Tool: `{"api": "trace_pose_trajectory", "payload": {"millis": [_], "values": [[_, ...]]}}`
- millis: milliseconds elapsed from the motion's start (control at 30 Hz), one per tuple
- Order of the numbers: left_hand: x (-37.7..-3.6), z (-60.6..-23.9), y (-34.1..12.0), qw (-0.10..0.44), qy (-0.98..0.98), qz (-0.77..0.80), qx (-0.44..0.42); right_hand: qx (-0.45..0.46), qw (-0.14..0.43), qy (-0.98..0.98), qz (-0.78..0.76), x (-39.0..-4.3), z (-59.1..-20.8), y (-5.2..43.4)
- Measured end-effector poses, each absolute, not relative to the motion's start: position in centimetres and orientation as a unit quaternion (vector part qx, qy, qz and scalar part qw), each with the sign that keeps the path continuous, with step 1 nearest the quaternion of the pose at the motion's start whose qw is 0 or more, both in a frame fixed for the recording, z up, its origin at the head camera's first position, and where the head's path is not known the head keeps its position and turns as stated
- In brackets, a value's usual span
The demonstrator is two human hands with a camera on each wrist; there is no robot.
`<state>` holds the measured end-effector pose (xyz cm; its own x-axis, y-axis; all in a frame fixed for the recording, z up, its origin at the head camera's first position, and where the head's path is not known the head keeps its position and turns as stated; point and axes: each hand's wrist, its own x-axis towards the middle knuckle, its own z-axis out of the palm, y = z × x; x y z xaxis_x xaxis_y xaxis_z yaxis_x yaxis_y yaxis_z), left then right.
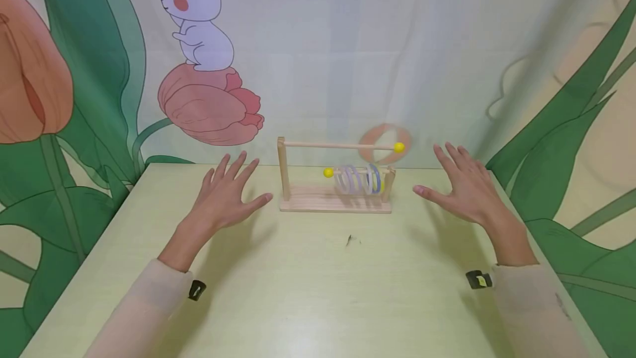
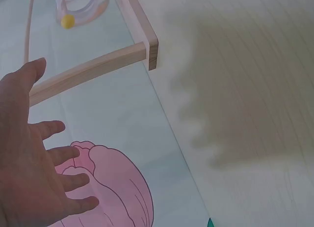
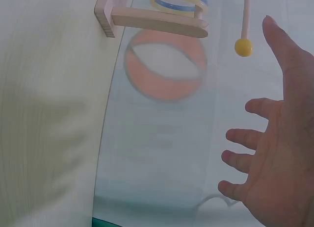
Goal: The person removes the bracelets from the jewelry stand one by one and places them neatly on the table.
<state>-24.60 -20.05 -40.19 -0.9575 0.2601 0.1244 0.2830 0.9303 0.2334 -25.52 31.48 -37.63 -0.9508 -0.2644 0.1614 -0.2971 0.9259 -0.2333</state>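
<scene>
Pale, bare-looking wood right across the rack point(image 1: 284, 174), matt, with grain lines running along the base point(image 1: 308, 203)! Smooth wooden rods point(image 1: 323, 145) too, and look at those yellow balls point(image 1: 399, 147), smooth, like painted beads! The rings point(image 1: 376, 177) look like smooth plastic. Below, the surface point(image 1: 298, 291) shows faint wood grain under a soft sheen; behind, the printed backdrop point(image 1: 318, 70) is matt cloth, gently rippled; matt fabric on the sleeves point(image 1: 139, 308).

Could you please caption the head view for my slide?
Left hand and right hand flank a wooden stand holding rings.
</scene>
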Motion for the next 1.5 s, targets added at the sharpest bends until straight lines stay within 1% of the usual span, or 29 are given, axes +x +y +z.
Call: {"api": "trace_pose_trajectory", "payload": {"millis": [200, 367, 567, 700, 800, 933, 1200, 1300, 1500], "values": [[-24.0, -39.9, -20.6, 0.038, -0.983, -0.112, -0.137, 0.150, 0.063, -0.980, 0.115, -25.6, -37.3, 31.7], [-23.1, -39.2, -20.4, 0.046, -0.981, -0.119, -0.148, 0.157, 0.069, -0.975, 0.142, -25.2, -37.2, 32.3], [-21.6, -38.0, -17.8, 0.043, -0.968, -0.148, -0.197, 0.157, 0.060, -0.955, 0.245, -24.3, -37.4, 33.0], [-20.2, -37.0, -15.5, 0.034, -0.955, -0.196, -0.222, 0.132, 0.058, -0.944, 0.298, -23.6, -37.8, 33.1], [-19.8, -37.0, -13.7, 0.027, -0.943, -0.234, -0.234, 0.112, 0.053, -0.936, 0.330, -23.7, -38.9, 32.6], [-20.9, -37.9, -11.0, 0.038, -0.931, -0.270, -0.244, 0.099, 0.056, -0.918, 0.380, -24.9, -40.9, 31.3], [-25.6, -41.8, -6.1, 0.102, -0.921, -0.296, -0.231, 0.105, 0.073, -0.888, 0.442, -27.8, -43.2, 27.5], [-26.7, -42.9, -4.6, 0.107, -0.913, -0.331, -0.212, 0.111, 0.085, -0.882, 0.451, -28.3, -43.5, 26.6], [-27.6, -43.7, -2.5, 0.103, -0.894, -0.395, -0.185, 0.131, 0.097, -0.858, 0.486, -28.8, -44.3, 26.0]]}}
